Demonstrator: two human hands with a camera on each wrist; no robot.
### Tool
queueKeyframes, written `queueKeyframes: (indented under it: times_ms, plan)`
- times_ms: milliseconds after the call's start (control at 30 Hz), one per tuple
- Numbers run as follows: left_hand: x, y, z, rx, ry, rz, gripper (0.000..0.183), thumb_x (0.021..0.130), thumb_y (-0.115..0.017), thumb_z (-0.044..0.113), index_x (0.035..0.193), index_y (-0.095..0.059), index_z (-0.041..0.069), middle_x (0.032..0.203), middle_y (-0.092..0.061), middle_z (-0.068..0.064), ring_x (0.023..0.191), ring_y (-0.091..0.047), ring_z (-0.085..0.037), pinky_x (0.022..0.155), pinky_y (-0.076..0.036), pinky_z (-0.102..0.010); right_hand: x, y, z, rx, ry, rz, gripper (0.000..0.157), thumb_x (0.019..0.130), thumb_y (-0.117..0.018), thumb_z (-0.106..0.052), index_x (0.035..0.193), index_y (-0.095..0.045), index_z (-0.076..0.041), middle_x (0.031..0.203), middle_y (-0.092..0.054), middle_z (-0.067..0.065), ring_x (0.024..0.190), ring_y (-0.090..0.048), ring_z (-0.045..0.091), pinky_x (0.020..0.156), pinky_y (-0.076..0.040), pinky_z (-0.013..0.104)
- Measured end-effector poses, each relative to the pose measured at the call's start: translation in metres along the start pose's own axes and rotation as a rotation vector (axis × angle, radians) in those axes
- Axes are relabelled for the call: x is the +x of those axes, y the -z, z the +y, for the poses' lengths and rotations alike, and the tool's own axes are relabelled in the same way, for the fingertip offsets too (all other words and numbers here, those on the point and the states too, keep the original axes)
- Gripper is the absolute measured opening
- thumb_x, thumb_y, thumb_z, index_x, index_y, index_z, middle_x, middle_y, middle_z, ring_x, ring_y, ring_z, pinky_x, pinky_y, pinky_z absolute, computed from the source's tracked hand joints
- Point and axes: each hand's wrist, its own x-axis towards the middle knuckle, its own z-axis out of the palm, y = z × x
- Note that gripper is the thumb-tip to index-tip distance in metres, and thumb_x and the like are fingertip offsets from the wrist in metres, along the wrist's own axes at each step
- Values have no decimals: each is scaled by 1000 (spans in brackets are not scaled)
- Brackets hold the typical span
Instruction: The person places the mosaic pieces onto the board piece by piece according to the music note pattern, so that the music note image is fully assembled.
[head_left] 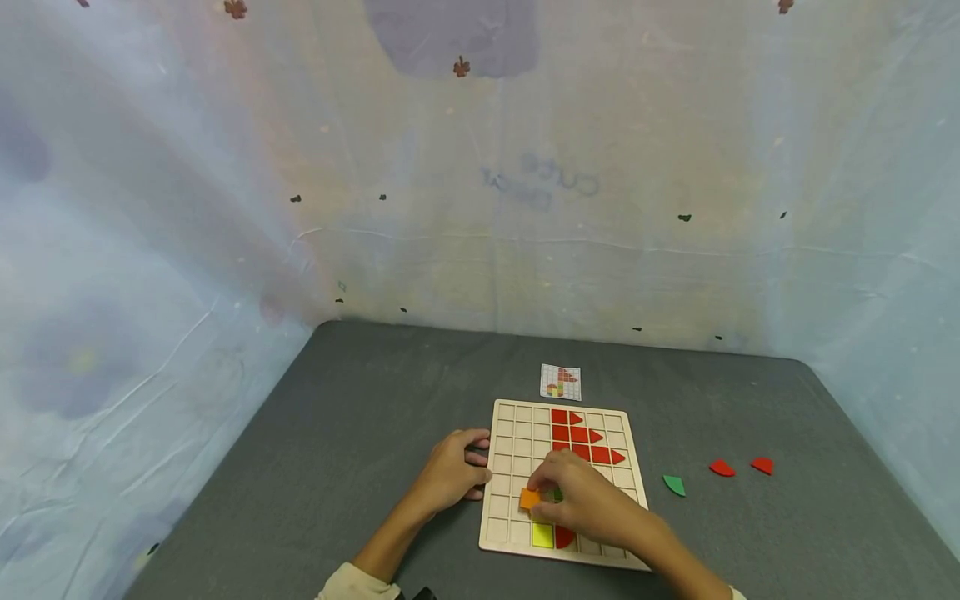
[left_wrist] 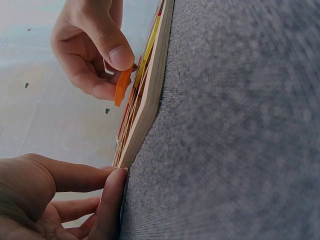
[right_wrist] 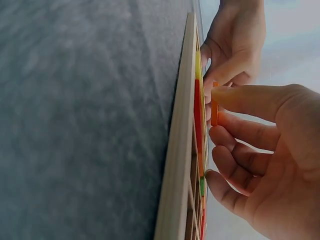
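Between thumb and fingertips, my right hand (head_left: 588, 500) pinches an orange square tile (head_left: 529, 499) over the lower part of a wooden grid board (head_left: 501, 507). In the right wrist view the orange tile (right_wrist: 215, 104) stands on edge, just off the board. My left hand (head_left: 452, 468) holds the board's left edge; the left wrist view shows its thumb and index finger meeting at that edge. Red squares and triangles (head_left: 579, 434) form rows in the upper grid. Below lie a yellow square (head_left: 542, 535) and a red curved piece (head_left: 564, 537). Part of a green piece (head_left: 557, 494) shows beneath my right hand.
A small printed pattern card (head_left: 560, 382) lies beyond the board. Right of the board, a green quarter-circle piece (head_left: 674, 485) and two red ones, one nearer (head_left: 722, 468), rest on the dark grey table (head_left: 360, 417). A patterned curtain (head_left: 495, 275) hangs behind the table.
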Motion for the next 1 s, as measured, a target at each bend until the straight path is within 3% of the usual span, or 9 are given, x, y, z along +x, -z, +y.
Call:
queueKeyframes:
  times_ms: [367,1000]
  plan:
    - [0,1,1,0,1,-3,62,85,-77,-6,144,-58,-6,129,-61,-17,105,-66,-27,59,-65,-33,2,-3,-3,-40,55,4,22,89,-86,-30,104,-77,-17,100,-65,-11,98,-55,8,86,-54,32]
    - [0,1,2,7,-2,3,61,85,-76,-6,144,-59,-6,128,-61,-17,105,-66,-27,58,-65,-32,3,-5,-1,-57,46,-13,14,91,-85,-27,100,-79,-20,97,-63,-13,96,-51,7,83,-50,31]
